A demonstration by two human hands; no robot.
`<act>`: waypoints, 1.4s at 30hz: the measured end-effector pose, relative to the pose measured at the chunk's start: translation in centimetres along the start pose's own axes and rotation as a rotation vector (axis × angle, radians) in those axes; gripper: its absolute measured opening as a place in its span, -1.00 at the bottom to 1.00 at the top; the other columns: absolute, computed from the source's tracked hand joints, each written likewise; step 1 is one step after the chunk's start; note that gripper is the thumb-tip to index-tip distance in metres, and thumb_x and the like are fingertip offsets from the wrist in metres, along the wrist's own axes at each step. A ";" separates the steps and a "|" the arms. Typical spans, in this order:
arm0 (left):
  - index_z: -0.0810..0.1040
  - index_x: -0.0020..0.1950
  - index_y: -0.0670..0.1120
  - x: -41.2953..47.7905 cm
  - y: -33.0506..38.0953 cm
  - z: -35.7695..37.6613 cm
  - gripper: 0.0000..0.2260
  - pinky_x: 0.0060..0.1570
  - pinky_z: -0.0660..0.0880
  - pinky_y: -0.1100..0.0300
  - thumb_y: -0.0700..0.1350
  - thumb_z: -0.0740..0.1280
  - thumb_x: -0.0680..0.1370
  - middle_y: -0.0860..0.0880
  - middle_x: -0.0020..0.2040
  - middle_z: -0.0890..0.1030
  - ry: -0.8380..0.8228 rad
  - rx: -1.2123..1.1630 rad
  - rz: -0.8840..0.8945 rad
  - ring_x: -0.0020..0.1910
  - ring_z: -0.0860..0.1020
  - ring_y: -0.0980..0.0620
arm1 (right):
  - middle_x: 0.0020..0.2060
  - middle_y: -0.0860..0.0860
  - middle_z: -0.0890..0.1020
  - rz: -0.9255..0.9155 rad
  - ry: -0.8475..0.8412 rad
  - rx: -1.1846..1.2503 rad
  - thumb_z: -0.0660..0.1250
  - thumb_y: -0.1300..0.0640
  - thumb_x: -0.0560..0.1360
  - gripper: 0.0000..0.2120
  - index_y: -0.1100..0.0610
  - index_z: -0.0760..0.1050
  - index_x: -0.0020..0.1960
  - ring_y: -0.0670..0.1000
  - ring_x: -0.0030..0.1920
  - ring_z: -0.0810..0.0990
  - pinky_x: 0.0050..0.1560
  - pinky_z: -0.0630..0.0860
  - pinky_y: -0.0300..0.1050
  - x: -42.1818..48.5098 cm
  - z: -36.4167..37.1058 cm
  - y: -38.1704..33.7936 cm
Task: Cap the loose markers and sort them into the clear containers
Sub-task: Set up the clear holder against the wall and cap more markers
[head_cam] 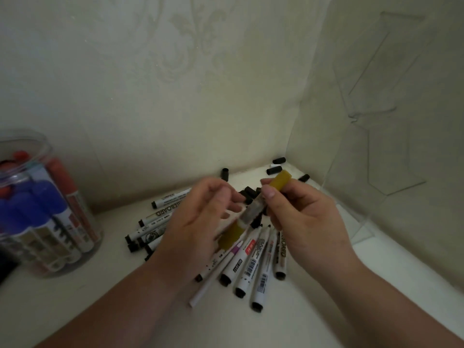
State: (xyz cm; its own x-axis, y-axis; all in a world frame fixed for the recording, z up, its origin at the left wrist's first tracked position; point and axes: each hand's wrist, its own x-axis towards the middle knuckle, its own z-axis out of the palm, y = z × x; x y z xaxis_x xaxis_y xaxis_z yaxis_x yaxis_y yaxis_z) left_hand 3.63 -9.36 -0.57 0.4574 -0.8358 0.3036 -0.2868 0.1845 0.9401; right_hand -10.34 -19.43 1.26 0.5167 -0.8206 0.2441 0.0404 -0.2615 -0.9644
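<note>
one yellow marker (251,214), clear-barrelled with a yellow piece at each end, is held tilted in the air. the right hand (301,217) pinches its upper yellow end between thumb and fingertips; the left hand (200,222) curls round its lower part, though blur hides the exact grip. if that upper piece goes on crooked it may not seat, and a slip would drop the marker into the pile of markers (251,267) lying below it on the worktop (276,330). the loose black caps (275,170) beyond it look like poor matches. the round clear container (30,136) of blue and red markers to its left and the acrylic container (376,146) to its right make mis-sorting possible.
</note>
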 end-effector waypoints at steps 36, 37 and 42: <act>0.57 -0.13 0.21 0.8 -2.1 -0.1 -0.87 -0.26 0.33 0.39 0.17 0.26 0.55 0.27 -0.29 0.54 -0.168 0.753 0.148 -0.15 0.51 0.32 | -0.33 -0.25 0.60 -0.352 0.423 -0.658 0.42 0.11 0.50 -0.83 -0.13 0.57 -0.22 -0.23 -0.29 0.54 -0.23 0.41 -0.35 5.0 -13.5 -0.4; 0.57 -0.13 0.20 0.8 -2.0 -0.2 -0.85 -0.26 0.35 0.38 0.17 0.26 0.55 0.26 -0.29 0.54 -0.153 0.746 0.143 -0.17 0.52 0.29 | -0.34 -0.25 0.59 -0.356 0.438 -0.680 0.41 0.06 0.49 -0.83 -0.13 0.56 -0.25 -0.18 -0.27 0.55 -0.22 0.42 -0.29 4.9 -13.4 -0.4; 0.62 -0.10 0.11 1.2 -1.8 -1.3 -0.91 -0.23 0.34 0.42 0.02 0.36 0.58 0.23 -0.23 0.59 -0.014 0.742 0.107 -0.19 0.54 0.27 | -0.20 -0.01 0.56 -0.762 0.599 -0.746 0.33 0.22 0.56 -0.92 0.20 0.60 -0.05 0.05 -0.21 0.53 -0.21 0.48 0.02 3.2 -12.0 -1.8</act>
State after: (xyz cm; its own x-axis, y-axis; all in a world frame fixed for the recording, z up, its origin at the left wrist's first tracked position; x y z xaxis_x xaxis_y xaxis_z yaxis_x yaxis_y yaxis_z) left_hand 5.77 -10.05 -1.69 0.3862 -0.8401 0.3809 -0.8235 -0.1280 0.5527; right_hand -19.03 -27.65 5.00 0.0914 -0.3828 0.9193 -0.4417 -0.8430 -0.3071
